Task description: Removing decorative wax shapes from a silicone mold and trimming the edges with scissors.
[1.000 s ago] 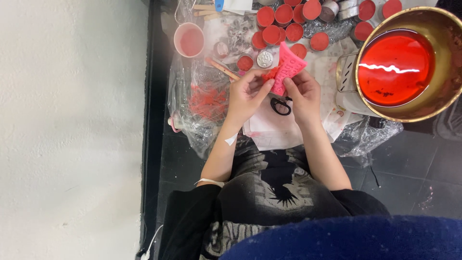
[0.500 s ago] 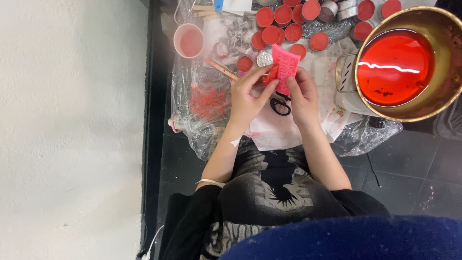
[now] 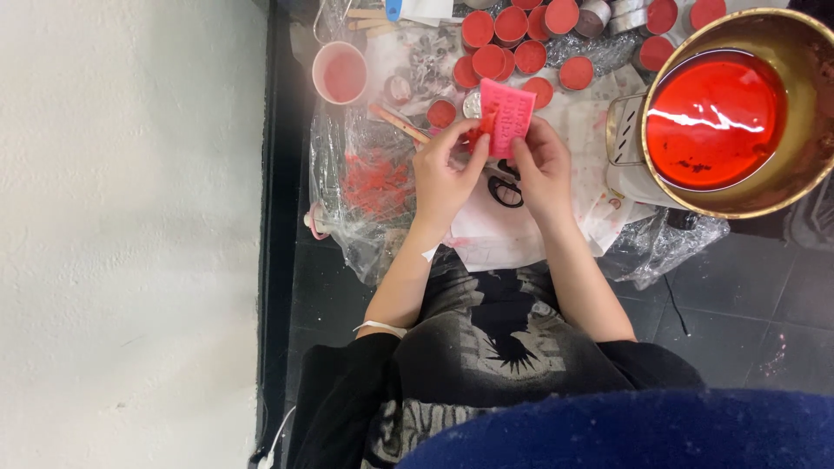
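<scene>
Turning flatter since a second ago, the pink mould (image 3: 507, 115) shows its face. Left hand (image 3: 444, 176) fingers pinch a red bit at its edge; right hand (image 3: 543, 170) fingers clamp its lower side.

Lower edge of the pink mould (image 3: 506, 117) covered by the thumbs of the left hand (image 3: 445, 178) and right hand (image 3: 543, 174); raised pattern on its face too small to read. Small red piece at the left fingertips too blurred to identify. Black scissors (image 3: 504, 189) half hidden under the right hand, only the loops showing. Brass pot of red liquid (image 3: 808, 130) cut off by the right edge, its contents washed out by glare. Top row of red-filled tins (image 3: 512, 39) cropped by the upper edge. Silver tin mostly behind the mould. Red bits inside the crumpled clear plastic (image 3: 365, 187) indistinct. Lap blocked by a blurred blue shape (image 3: 625, 430) at the bottom.
</scene>
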